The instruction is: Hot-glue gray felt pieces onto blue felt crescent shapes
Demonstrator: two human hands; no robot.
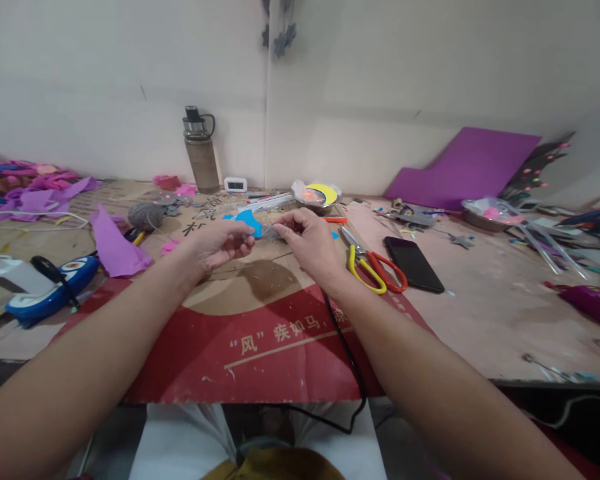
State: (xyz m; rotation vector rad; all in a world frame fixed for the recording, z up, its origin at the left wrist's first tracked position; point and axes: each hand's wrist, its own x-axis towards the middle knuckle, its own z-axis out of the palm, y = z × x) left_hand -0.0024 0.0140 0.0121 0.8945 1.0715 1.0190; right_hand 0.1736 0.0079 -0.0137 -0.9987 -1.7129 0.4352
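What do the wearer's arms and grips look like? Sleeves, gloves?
Left grip and right grip: ungloved, no rings discernible. Left forearm and right forearm: bare, tapering toward the wrists; no sleeves, watch or bracelet visible.

red cardboard (290,381) reads “风” 疾如马

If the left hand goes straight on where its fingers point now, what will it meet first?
Probably the right hand, just past the blue piece that the left hand holds, though depth is unclear.
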